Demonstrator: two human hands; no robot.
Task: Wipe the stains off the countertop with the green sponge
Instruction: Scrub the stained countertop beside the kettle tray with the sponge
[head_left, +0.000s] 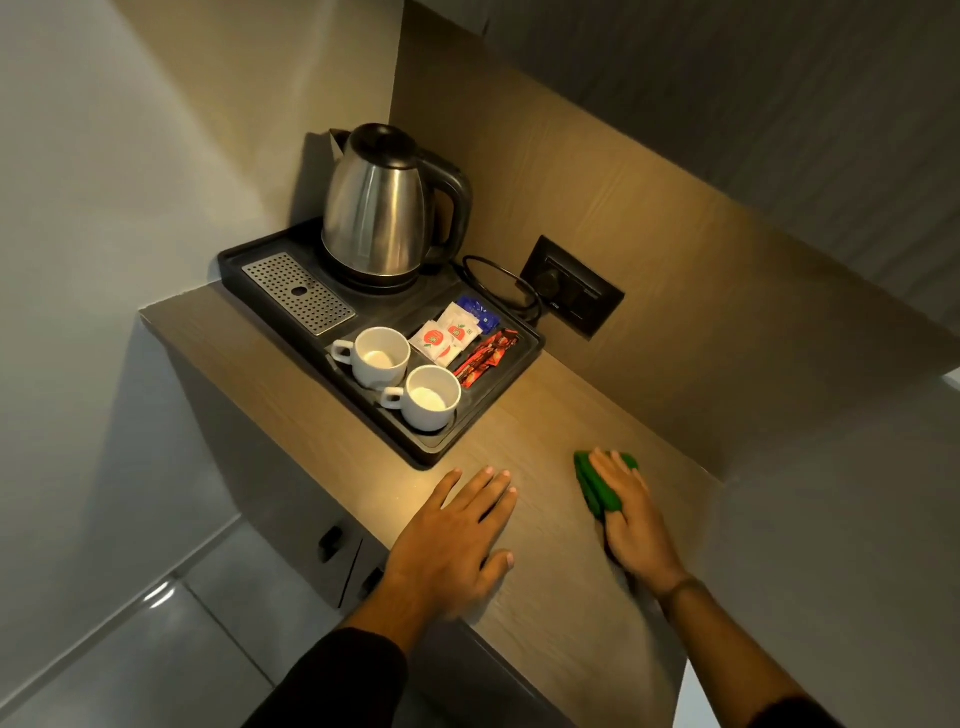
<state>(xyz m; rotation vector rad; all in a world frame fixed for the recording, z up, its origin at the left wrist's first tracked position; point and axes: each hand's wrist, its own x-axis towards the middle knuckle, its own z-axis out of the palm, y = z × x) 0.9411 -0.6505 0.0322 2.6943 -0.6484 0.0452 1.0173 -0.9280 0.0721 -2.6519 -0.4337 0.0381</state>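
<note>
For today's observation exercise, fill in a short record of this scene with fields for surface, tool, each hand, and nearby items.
surface: wooden countertop
tool: green sponge
right hand: pressing on the sponge
left hand: flat on the countertop, empty
nearby: black tray holding kettle, two white cups, sachets

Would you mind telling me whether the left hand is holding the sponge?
No, the left hand lies flat and empty on the countertop, while the right hand presses the sponge.
</note>
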